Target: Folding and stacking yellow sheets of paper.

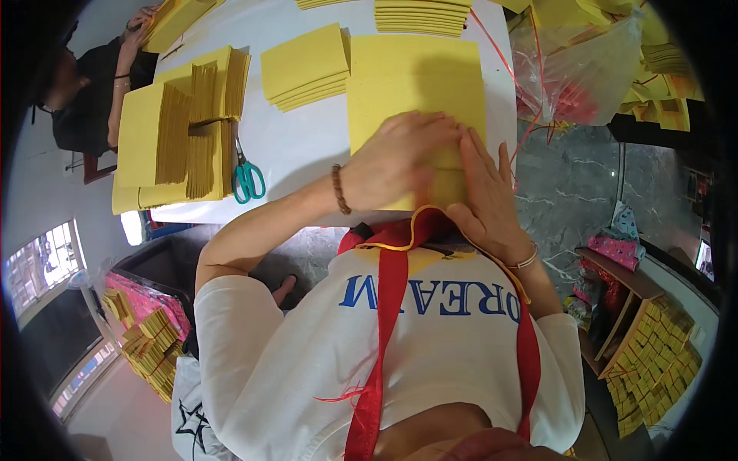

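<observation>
A large yellow paper sheet (415, 73), or a stack of them, lies at the table's near edge in front of me, with a crease across its upper part. My left hand (400, 154), a beaded bracelet on its wrist, reaches over the sheet. Its fingers stretch rightward and are partly smeared by motion. Along the sheet's right edge rests my right hand (488, 196), fingers straight and the thumb spread toward me. The left fingertips meet the right hand's fingers. Under the hands, a nearer part of the paper (450, 187) looks folded; the hands hide much of it.
Folded yellow paper stacks (304, 69) lie beyond and left. Teal-handled scissors (247, 178) sit beside tall paper bundles (154, 138). Another person's hand (138, 27) touches paper at the far left. A clear plastic bag (576, 69) with red string hangs right of the table.
</observation>
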Tool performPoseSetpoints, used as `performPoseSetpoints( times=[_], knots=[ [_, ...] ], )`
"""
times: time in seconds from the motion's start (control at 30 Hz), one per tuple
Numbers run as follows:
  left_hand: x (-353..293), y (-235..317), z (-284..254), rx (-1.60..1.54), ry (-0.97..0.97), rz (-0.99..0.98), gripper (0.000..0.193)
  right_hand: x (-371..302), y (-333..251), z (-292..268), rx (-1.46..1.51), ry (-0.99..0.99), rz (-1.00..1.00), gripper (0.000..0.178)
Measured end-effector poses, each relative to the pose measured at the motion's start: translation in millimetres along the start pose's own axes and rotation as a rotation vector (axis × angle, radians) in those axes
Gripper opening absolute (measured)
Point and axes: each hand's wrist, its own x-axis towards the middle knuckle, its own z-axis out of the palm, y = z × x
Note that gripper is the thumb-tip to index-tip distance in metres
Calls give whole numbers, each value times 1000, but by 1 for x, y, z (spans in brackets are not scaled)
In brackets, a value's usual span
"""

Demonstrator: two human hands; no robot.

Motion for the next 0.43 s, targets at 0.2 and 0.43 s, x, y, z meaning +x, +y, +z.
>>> performPoseSetpoints(
  times=[0.2, 0.43],
  knots=[
    [-1, -9, -3, -952, 314, -147, 39, -2, -6, 11, -332, -73, 9, 57],
    [-16, 10, -2, 505, 68, 62, 48, -2, -5, 16, -289, -23, 36, 58]
  ],
)
